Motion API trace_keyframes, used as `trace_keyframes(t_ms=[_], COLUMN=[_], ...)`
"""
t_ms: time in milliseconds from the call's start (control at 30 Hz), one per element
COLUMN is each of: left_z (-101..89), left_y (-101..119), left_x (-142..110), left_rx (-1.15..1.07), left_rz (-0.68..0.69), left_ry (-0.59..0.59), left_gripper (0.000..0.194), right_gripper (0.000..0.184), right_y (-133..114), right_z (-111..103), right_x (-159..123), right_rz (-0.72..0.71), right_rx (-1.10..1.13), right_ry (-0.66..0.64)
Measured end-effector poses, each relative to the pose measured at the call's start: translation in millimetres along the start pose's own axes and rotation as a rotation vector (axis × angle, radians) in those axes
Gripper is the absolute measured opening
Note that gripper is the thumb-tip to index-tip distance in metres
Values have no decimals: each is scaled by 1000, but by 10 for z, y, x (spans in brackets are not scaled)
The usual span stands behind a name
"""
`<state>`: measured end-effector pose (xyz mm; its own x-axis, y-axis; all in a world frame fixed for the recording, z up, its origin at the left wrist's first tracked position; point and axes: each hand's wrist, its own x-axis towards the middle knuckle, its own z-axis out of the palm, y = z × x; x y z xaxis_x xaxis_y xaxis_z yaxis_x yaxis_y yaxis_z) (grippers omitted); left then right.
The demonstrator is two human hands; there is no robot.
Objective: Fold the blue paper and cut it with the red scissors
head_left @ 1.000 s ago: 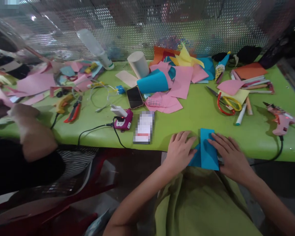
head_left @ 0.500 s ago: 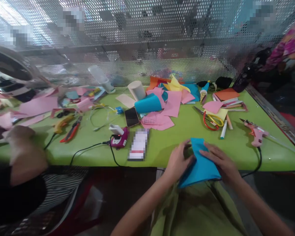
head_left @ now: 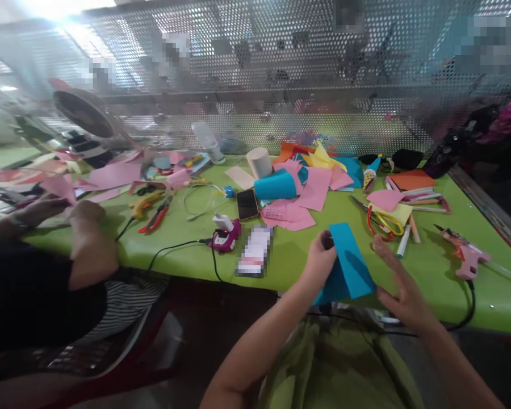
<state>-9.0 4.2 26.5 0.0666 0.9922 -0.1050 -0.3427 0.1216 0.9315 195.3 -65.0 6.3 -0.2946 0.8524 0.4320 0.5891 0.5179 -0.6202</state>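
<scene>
A folded sheet of blue paper (head_left: pixel 350 258) is held over the front edge of the table. My left hand (head_left: pixel 322 258) grips it from the left side, its fingertips partly hidden behind the sheet. Thumb and fingers spread, my right hand (head_left: pixel 402 284) is just right of the paper; its thumb lies close to the lower right corner, and I cannot tell whether it touches. Beyond the paper lie scissors (head_left: pixel 383 221) with red and yellow handles. A pink glue gun (head_left: pixel 466 255) with a glue stick rests to the right.
Blue cone-shaped paper (head_left: pixel 276 185), pink paper (head_left: pixel 315 187), a white roll (head_left: pixel 259 163), a dark phone (head_left: pixel 247 204), a lit phone (head_left: pixel 255 251) and a purple socket adapter (head_left: pixel 226 237) are on the green table (head_left: pixel 187 255). A co-worker's arm (head_left: pixel 91 244), pliers (head_left: pixel 155 218) and a yellow glue gun (head_left: pixel 145 204) are left.
My right hand has come off the blue paper's face and opened to the right. The paper has turned, showing a folded strip. The view has swung left.
</scene>
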Motion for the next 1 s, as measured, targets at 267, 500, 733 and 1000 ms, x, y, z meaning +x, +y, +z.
trace_keyframes(t_ms=[267, 500, 733, 1000], left_z=[72, -31, -84, -150], left_y=[-71, -52, -104, -97], left_x=[35, 19, 38, 17], left_rx=[68, 144, 220, 208], left_rz=[143, 173, 233, 90], left_ry=[48, 11, 67, 28], left_gripper=[30, 30, 30, 39], right_gripper=[72, 47, 48, 38], right_y=[24, -60, -71, -107], right_z=[110, 38, 84, 187], right_x=[20, 34, 39, 100], right_rz=[61, 212, 216, 416], right_rx=[-19, 238, 314, 36], right_ry=[35, 101, 55, 287])
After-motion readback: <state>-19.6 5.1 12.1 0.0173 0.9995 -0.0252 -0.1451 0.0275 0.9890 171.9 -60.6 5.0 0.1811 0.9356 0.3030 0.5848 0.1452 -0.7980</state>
